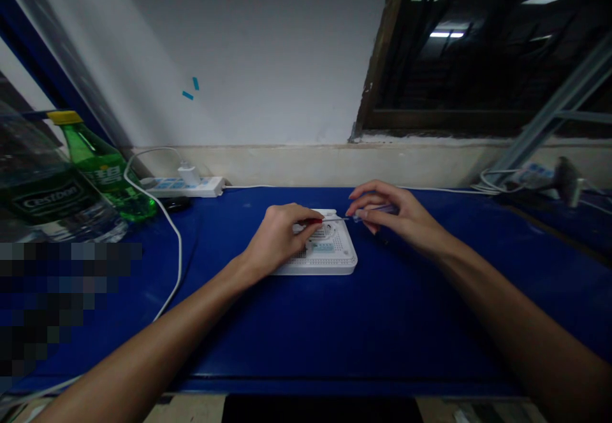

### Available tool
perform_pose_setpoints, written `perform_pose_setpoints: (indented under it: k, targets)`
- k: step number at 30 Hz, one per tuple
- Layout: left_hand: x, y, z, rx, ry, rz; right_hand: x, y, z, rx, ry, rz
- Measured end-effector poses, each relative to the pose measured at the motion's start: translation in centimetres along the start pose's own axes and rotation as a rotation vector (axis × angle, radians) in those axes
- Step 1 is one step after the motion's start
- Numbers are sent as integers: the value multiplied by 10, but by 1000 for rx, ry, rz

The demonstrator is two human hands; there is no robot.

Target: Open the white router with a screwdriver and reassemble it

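**Blue workbench (430, 321), screwdriver (375, 209) level above white vented casing (335, 260)**

Its thin shaft runs almost straight sideways, tip pointing left, just beside the left hand (280, 238). The right hand (394, 213) pinches the purple handle in a narrow grip. The left hand's curled fingers (301, 219) sit on the casing, which lies flat between both hands. A red speck (313, 221) shows at those fingertips; whether they hold anything, I cannot tell.

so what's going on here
A person is working with both bare hands at a blue-topped bench. The left hand rests on a white vented plastic box, probably a router. The right hand holds a small screwdriver, its thin shaft reaching across the box's far edge toward the left fingers. A green bottle and power strip sit farther left.
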State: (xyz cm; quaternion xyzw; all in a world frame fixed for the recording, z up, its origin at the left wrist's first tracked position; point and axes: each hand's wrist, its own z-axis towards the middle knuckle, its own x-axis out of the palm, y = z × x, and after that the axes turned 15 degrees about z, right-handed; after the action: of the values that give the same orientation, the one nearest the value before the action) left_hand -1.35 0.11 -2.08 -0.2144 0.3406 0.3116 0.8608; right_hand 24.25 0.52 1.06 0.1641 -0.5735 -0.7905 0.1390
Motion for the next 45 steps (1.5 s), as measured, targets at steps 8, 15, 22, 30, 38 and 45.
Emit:
perform_pose_setpoints:
  k: [8,15,22,30,38,45]
  targets:
    - [1,-5,0,-26,21,-99,12,-1,-2,52,107,8]
    - [1,-11,-1,-227,161,-577,16,-8,0,-37,83,-80]
    - [-5,-12,1,-288,253,-674,16,-4,-2,-65,62,-109]
    - [-4,-16,1,-356,292,-777,21,-1,-7,-185,149,-274]
    - [-3,-15,1,-345,269,-758,23,1,-7,-233,203,-389]
    - [-20,-5,6,-236,146,-255,1,0,-7,-91,93,-379]
